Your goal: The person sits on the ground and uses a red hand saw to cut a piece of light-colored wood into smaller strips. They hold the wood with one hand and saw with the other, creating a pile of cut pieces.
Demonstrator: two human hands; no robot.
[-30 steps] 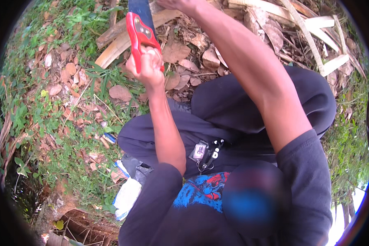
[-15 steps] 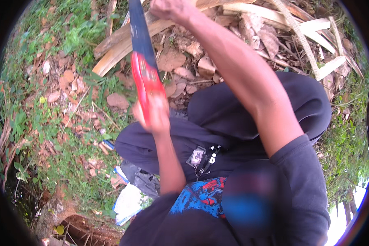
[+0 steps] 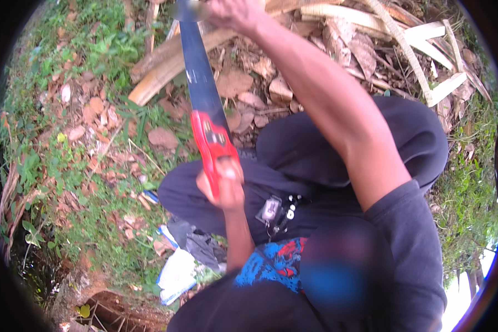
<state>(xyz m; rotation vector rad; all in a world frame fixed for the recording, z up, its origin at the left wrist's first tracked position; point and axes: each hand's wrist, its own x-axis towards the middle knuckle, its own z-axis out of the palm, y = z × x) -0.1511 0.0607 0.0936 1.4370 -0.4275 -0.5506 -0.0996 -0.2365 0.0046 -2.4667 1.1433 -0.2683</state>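
A handsaw with a dark blue blade and red handle (image 3: 209,138) points away from me. My left hand (image 3: 225,182) is wrapped round its handle, above my left thigh. The blade crosses a long, split piece of wood (image 3: 157,77) on the ground; a blurred patch covers the blade near the top edge, so the contact there is unclear. Just right of the blade, at the upper edge of the view, my right hand (image 3: 235,14) is closed on the wood. Its fingers are partly blurred and cut off.
Pale wood strips (image 3: 420,55) lie at the upper right. Dry leaves (image 3: 235,83) and grass cover the ground. My bent legs (image 3: 348,149) are close below the wood. On the left lie a white and blue wrapper (image 3: 177,274) and a hollow in the soil (image 3: 110,312).
My left hand has drawn the saw back toward my body and slightly right, so more of the blade shows. My right hand stays in about the same place.
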